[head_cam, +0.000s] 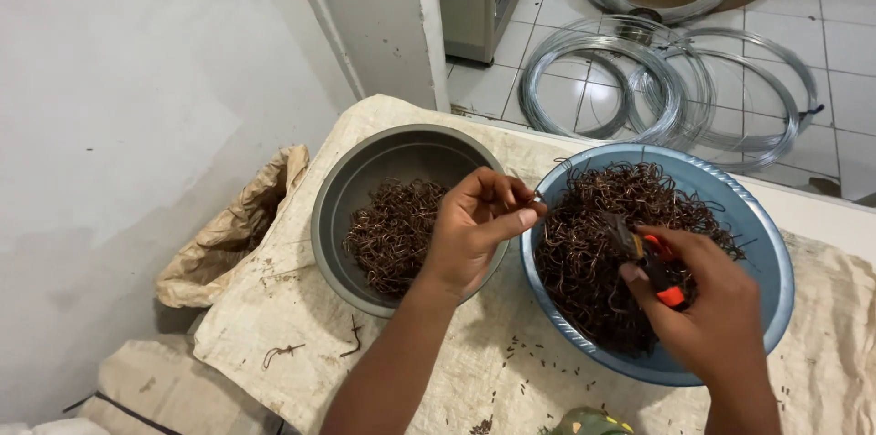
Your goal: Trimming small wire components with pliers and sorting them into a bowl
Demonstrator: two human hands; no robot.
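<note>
Now right hand (703,307) grips pliers (643,257), nose up-left; left hand (474,225) pinches wire (540,200).

The right hand (707,312) covers most of the orange-handled pliers (650,262), so only the dark nose and slivers of handle show in its grip, and below that grip the wrist runs off the bottom edge. What the left hand (474,230) pinches at its fingertips (527,214) is too thin to make out, and that hand hides the near rims of the grey bowl (342,188) and the blue basin (748,216) to either side of it. Below the right hand's grip a greenish object (589,421) is cut by the bottom edge, while far above both hands the wire coils (666,93) run out of the top.
</note>
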